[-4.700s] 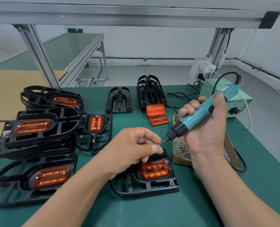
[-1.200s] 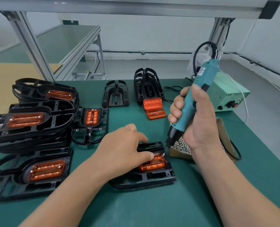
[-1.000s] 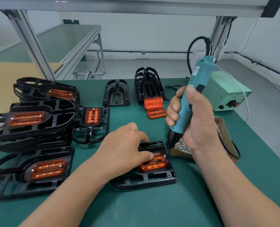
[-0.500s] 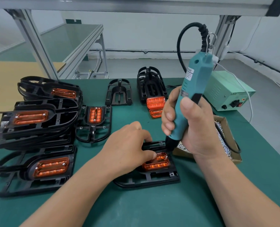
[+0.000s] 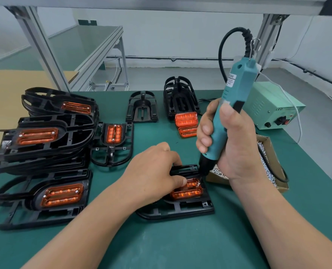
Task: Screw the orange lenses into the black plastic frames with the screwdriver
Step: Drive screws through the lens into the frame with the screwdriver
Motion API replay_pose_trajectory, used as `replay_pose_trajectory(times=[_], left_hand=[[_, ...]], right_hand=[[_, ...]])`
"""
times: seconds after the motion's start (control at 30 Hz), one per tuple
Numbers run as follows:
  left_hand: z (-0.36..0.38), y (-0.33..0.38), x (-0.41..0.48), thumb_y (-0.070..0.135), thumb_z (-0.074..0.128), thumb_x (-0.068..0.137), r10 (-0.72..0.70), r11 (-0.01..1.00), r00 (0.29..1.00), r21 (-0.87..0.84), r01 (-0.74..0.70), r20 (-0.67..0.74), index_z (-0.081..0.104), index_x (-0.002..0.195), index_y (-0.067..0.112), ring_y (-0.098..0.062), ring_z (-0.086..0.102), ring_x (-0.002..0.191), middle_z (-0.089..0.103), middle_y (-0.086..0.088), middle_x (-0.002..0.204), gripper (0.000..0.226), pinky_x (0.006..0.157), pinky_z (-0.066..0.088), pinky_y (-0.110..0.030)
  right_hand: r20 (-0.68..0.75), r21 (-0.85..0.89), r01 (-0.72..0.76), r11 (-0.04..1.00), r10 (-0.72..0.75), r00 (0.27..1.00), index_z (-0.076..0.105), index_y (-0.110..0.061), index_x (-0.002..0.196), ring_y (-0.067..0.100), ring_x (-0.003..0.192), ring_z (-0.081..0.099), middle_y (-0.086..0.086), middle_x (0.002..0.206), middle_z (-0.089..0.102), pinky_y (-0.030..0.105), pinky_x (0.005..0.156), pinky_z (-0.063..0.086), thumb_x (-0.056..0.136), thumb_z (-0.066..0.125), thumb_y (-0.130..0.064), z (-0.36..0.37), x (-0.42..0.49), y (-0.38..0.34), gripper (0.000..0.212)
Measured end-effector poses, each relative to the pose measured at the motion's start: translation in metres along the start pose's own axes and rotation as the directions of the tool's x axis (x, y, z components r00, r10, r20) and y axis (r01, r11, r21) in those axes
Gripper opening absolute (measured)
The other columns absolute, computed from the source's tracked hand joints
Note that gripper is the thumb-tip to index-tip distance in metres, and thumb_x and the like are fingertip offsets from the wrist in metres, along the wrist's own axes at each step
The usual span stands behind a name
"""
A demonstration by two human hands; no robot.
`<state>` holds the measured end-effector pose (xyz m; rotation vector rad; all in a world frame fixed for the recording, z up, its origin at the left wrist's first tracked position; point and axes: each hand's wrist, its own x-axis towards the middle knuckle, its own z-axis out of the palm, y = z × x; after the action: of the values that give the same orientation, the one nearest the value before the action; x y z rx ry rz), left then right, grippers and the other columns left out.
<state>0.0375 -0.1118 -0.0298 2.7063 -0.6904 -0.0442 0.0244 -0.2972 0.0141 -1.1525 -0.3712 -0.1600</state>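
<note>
Head view looks down on a matte green bench mat where a black frame of ribbed moulded plastic lies flat just in front of the person, rounded at its left end and squared at its right. Seated in its raised middle is an orange lens, a glossy translucent rounded rectangle with two rows of bright ridges inside. The left hand lies over the frame's left part, fingers curled down onto the far bar and thumb laid on the lens's top, gripping the frame between them. The right hand is wrapped round the teal screwdriver, thumb up the near side and fingers stacked round the far side. The tool stands nearly upright, its top leaning slightly right, its black nose down at the lens's far right corner, where a small glint of metal shows; a black cable loops from its top. Just right of the frame sits a cardboard box of silvery screws, with a pale green metal power unit behind it. Stacked frames with fitted lenses fill the left side, one more assembled frame lies beside them, and two loose lenses lie before empty frames at the back
</note>
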Motion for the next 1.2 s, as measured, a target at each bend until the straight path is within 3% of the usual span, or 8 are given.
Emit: replay_pose_trajectory(times=[0.27, 0.47, 0.57, 0.73, 1.0, 1.1, 1.2], left_hand=[[-0.001, 0.002, -0.001, 0.065, 0.074, 0.085, -0.007, 1.000, 1.000, -0.008, 0.007, -0.001, 0.068, 0.117, 0.038, -0.011, 0.052, 0.091, 0.047, 0.014, 0.094, 0.043, 0.071, 0.039, -0.034], [-0.002, 0.003, -0.003, 0.061, 0.073, 0.084, 0.007, 1.000, 1.000, -0.015, -0.007, -0.003, 0.065, 0.106, 0.039, -0.013, 0.056, 0.099, 0.053, 0.013, 0.099, 0.032, 0.084, 0.052, -0.039], [-0.002, 0.003, -0.002, 0.060, 0.072, 0.084, 0.004, 1.000, 1.000, -0.014, -0.004, -0.009, 0.063, 0.104, 0.038, -0.014, 0.057, 0.101, 0.055, 0.012, 0.101, 0.032, 0.086, 0.053, -0.041], [0.001, 0.002, -0.001, 0.064, 0.074, 0.084, -0.007, 1.000, 1.000, -0.014, 0.007, -0.006, 0.066, 0.114, 0.040, -0.012, 0.055, 0.096, 0.050, 0.014, 0.096, 0.039, 0.077, 0.047, -0.036], [0.002, 0.001, -0.001, 0.064, 0.074, 0.083, -0.011, 1.000, 1.000, -0.006, 0.011, -0.006, 0.066, 0.111, 0.039, -0.012, 0.057, 0.095, 0.051, 0.014, 0.096, 0.038, 0.076, 0.048, -0.037], [0.001, 0.002, -0.001, 0.063, 0.075, 0.083, -0.013, 1.000, 1.000, -0.009, 0.013, -0.001, 0.066, 0.112, 0.039, -0.013, 0.057, 0.096, 0.052, 0.014, 0.098, 0.039, 0.079, 0.050, -0.038], [0.000, 0.003, -0.001, 0.062, 0.075, 0.084, -0.013, 1.000, 1.000, -0.008, 0.013, 0.012, 0.066, 0.112, 0.038, -0.013, 0.057, 0.096, 0.052, 0.013, 0.098, 0.038, 0.080, 0.051, -0.039]], right_hand=[[0.120, 0.002, 0.043, 0.999, -0.043, 0.992, 0.057, -0.014, 0.101, 0.019, 0.051, 0.046, 0.006, 0.071, 0.051, 0.029, 0.050, 0.043, 0.085, 0.083, -0.054, 0.003, -0.004, 0.001, 0.051], [0.220, -0.116, 0.072, 0.991, -0.045, 0.974, 0.058, -0.014, 0.104, 0.024, 0.051, 0.049, 0.010, 0.071, 0.053, 0.033, 0.054, 0.045, 0.091, 0.079, -0.055, 0.008, -0.010, 0.008, 0.048], [0.194, -0.161, 0.068, 0.985, -0.036, 0.980, 0.059, -0.016, 0.104, 0.025, 0.051, 0.049, 0.010, 0.069, 0.053, 0.034, 0.055, 0.045, 0.089, 0.079, -0.058, 0.009, -0.010, 0.010, 0.049], [0.126, -0.073, 0.037, 0.997, -0.028, 0.992, 0.059, -0.015, 0.102, 0.023, 0.052, 0.046, 0.010, 0.072, 0.050, 0.032, 0.052, 0.043, 0.086, 0.082, -0.057, 0.004, -0.006, 0.007, 0.051], [0.184, -0.036, 0.023, 0.999, -0.016, 0.983, 0.050, -0.014, 0.092, 0.020, 0.049, 0.044, 0.007, 0.070, 0.048, 0.028, 0.050, 0.042, 0.090, 0.081, -0.053, 0.006, -0.005, 0.013, 0.050], [0.189, -0.027, 0.021, 0.999, -0.015, 0.982, 0.051, -0.014, 0.091, 0.020, 0.048, 0.043, 0.008, 0.067, 0.047, 0.027, 0.050, 0.041, 0.092, 0.081, -0.044, 0.006, -0.004, 0.013, 0.042], [0.195, 0.005, 0.023, 1.000, -0.023, 0.981, 0.057, -0.013, 0.096, 0.021, 0.048, 0.041, 0.011, 0.066, 0.045, 0.028, 0.050, 0.042, 0.090, 0.071, -0.024, 0.003, -0.003, 0.011, 0.019]])
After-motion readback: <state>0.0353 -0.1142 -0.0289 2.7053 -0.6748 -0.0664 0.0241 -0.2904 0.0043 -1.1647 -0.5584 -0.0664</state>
